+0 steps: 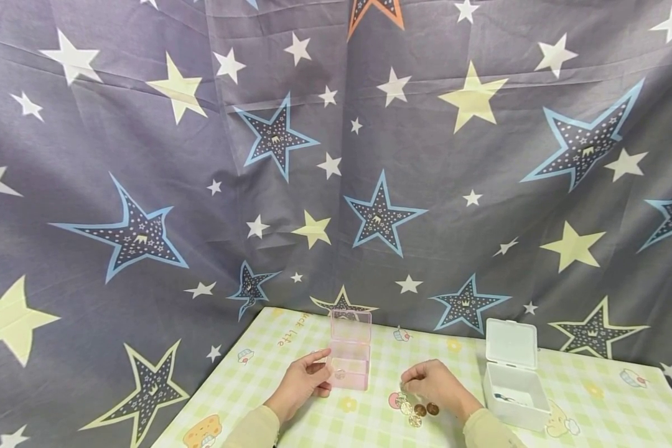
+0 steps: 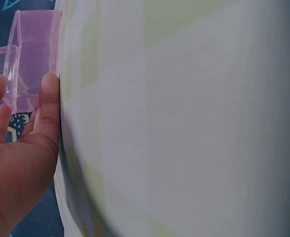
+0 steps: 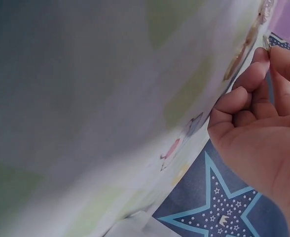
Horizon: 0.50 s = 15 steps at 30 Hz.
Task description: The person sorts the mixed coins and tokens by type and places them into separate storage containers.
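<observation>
A pink see-through box [image 1: 350,367] stands on the checked tablecloth with its lid [image 1: 351,326] raised, and one coin [image 1: 340,374] lies inside. My left hand [image 1: 326,372] grips the box's left side; in the left wrist view the fingers [image 2: 46,108] curl against the pink box wall [image 2: 31,54]. To the right, my right hand [image 1: 411,381] hovers just above several loose coins [image 1: 420,410], fingers curled. The right wrist view shows its fingertips [image 3: 271,54] pinching a small silvery coin [image 3: 266,42].
A white plastic box [image 1: 516,392] with its lid up sits at the right, something small lying inside. The table [image 1: 364,432] wears a green-checked cloth with cartoon prints. A grey star-patterned sheet [image 1: 336,155] hangs right behind it.
</observation>
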Each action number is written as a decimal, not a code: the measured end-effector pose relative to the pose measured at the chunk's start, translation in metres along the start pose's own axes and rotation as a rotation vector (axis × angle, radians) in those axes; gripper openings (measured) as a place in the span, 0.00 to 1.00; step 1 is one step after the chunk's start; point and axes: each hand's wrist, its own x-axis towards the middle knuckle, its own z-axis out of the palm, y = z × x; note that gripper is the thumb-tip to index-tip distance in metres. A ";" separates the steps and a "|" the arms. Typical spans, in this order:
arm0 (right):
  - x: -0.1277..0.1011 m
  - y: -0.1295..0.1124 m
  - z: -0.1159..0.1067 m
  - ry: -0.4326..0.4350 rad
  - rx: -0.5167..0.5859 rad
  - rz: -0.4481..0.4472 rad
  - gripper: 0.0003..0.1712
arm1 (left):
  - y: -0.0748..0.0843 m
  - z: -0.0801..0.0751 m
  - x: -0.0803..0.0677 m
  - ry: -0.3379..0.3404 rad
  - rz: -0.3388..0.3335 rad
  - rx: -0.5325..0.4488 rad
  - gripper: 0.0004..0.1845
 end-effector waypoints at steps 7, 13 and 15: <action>0.007 -0.009 -0.002 0.111 -0.040 -0.058 0.12 | 0.002 0.001 -0.001 0.003 -0.004 0.001 0.34; 0.014 -0.020 0.004 0.127 0.074 -0.066 0.15 | 0.006 0.002 -0.003 0.012 -0.028 0.009 0.34; 0.016 -0.023 0.008 0.130 0.108 -0.062 0.16 | 0.006 0.002 -0.003 0.013 -0.029 0.009 0.34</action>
